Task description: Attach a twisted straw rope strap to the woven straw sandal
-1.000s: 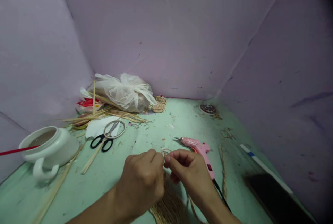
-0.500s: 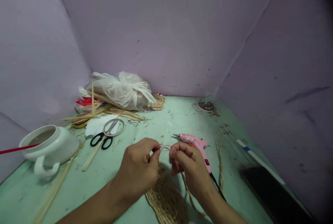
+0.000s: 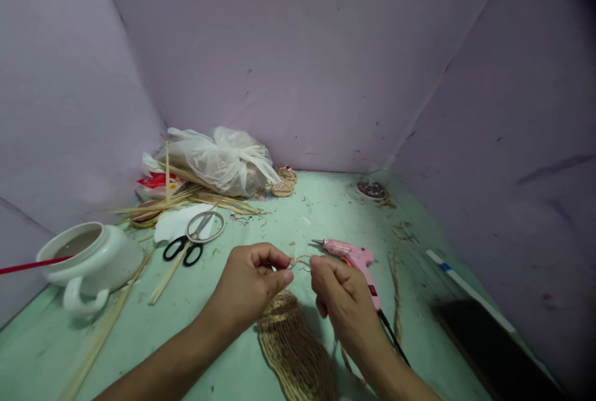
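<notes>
My left hand and my right hand meet over the green table, both pinched on a thin straw strand stretched between their fingertips. Below them lies a woven straw mat, and the strand seems to run from its top end. Part of the mat is hidden under my right wrist. A pink glue gun lies just behind my right hand, its black cord trailing toward me.
Scissors lie left of centre on a white sheet. A white pot with a red stick stands at far left. A plastic bag, loose straw stalks and a small woven piece fill the back corner. A braided cord lies at right.
My hands have drawn slightly apart, pulling the strand between them. More of the woven mat shows below them now.
</notes>
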Demonstrator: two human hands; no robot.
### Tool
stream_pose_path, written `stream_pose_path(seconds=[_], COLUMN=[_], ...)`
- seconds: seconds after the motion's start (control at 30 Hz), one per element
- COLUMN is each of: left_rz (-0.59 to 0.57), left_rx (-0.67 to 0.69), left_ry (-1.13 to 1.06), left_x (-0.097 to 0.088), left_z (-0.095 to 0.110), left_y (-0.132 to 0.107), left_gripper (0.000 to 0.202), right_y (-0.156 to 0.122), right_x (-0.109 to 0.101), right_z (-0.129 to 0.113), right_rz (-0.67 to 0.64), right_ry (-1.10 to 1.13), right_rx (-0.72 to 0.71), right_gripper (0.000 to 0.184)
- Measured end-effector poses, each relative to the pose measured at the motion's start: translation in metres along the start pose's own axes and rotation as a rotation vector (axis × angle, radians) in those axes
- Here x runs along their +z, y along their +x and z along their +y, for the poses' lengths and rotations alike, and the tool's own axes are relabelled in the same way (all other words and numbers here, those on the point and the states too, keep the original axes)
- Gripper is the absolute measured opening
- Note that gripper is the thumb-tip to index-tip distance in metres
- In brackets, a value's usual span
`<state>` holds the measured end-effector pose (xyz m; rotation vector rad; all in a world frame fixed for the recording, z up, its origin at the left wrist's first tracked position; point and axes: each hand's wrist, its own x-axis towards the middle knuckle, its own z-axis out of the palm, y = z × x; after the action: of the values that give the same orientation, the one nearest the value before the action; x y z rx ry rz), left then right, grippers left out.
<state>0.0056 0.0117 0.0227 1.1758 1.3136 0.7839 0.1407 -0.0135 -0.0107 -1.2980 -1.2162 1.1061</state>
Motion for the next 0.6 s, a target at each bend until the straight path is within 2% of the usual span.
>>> stream_pose_path(seconds=[0.1,0.17,0.27,0.43,0.6], left_rz=[0.011,0.013,0.029,0.085,0.150], left_rx=[0.024,0.044,0.080,0.142,0.196], left_ry=[-0.010,0.011,0.087,0.217,0.333], left_x=[-0.001,-0.002,-0.001,0.003,0.007], left_z=[-0.001,-0.004,-0.008,-0.011,-0.013], left_y=[0.000,0.001,0.002,0.001,-0.004], left_gripper=[0.014,0.014,0.014,0.013,0.009], right_y=[-0.001,-0.001,-0.001,-0.001,0.000], right_x=[0.001,0.003,0.004,0.003,0.003], right_z=[-0.002,-0.003,-0.002,0.000,0.001], right_rz=[0.016,0.048,0.059,0.046,0.039], right_ry=[-0.005,-0.006,-0.024,-0.043,-0.045], right_rx=[-0.008,0.016,0.065,0.047,0.091], right_gripper=[0.014,0.025,0.019,0.017,0.017])
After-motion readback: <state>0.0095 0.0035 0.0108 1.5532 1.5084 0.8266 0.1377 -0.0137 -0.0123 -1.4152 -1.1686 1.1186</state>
